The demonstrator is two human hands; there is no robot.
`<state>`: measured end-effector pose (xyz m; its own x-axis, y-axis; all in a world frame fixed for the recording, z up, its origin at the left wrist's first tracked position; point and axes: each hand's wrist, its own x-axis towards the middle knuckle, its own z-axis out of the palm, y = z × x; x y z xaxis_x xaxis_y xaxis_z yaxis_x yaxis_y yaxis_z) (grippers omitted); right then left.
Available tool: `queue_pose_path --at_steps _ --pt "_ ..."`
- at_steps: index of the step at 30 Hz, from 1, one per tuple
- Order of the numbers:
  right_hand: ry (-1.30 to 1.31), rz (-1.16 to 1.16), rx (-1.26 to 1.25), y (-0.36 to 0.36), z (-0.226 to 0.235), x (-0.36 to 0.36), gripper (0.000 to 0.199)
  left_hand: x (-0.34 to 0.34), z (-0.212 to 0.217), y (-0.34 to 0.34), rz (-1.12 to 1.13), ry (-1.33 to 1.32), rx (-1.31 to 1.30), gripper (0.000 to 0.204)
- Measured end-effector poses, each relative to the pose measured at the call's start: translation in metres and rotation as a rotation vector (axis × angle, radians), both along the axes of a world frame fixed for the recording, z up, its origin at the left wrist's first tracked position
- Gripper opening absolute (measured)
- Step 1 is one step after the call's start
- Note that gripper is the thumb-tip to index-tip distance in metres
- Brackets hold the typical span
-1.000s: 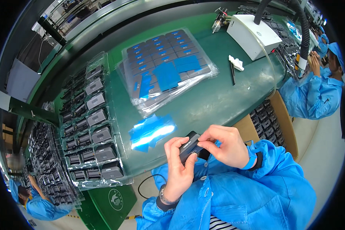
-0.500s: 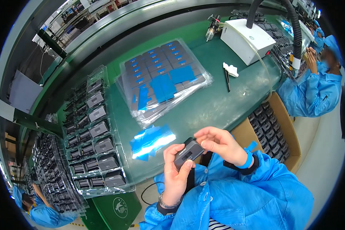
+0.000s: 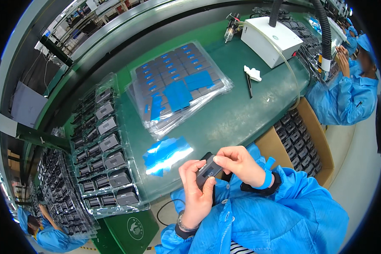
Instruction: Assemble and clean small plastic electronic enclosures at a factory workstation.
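Note:
A small dark grey plastic device housing (image 3: 207, 170) with a dark rectangular window is held at the table's near edge, tilted. My left hand (image 3: 195, 195) grips it by its sides, the thumb on its lower end. At the upper right edge of the housing, my right hand (image 3: 242, 166) has thumb and forefinger pinched on it; whether a thin film lies between those fingertips is hidden. Glossy blue film sheets (image 3: 167, 154) lie on the green table just beyond my left hand.
Clear trays of similar housings (image 3: 116, 161) stand at the left. Further back lies a stack of bagged grey panels (image 3: 173, 76) with blue film pieces. A white box machine (image 3: 271, 42), black tweezers (image 3: 249, 86) and crumpled white tissue (image 3: 253, 73) are at the right, above a carton (image 3: 321, 158) of dark parts. Co-workers sit at both sides.
My right hand has come in against the housing and its fingers have closed at the upper edge, where they were loosely apart before. My left hand keeps its hold.

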<state>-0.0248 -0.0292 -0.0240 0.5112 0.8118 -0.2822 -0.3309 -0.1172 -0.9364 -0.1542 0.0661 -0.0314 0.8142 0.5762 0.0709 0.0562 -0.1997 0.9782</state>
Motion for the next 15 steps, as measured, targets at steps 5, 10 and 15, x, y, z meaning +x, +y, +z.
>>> queue_pose_path --at_steps 5,10,15 --pt "-0.248 -0.029 -0.056 0.004 0.007 -0.001 0.031 0.004 0.012 0.003 -0.008 0.056 0.386 0.036" --pt "-0.096 0.124 -0.107 -0.003 0.012 0.005 0.021 0.000 0.007 0.002 -0.019 -0.008 -0.312 0.040" --pt "-0.254 0.059 0.045 -0.012 0.009 -0.002 0.017 -0.003 -0.002 0.003 -0.030 -0.073 -0.293 0.048"
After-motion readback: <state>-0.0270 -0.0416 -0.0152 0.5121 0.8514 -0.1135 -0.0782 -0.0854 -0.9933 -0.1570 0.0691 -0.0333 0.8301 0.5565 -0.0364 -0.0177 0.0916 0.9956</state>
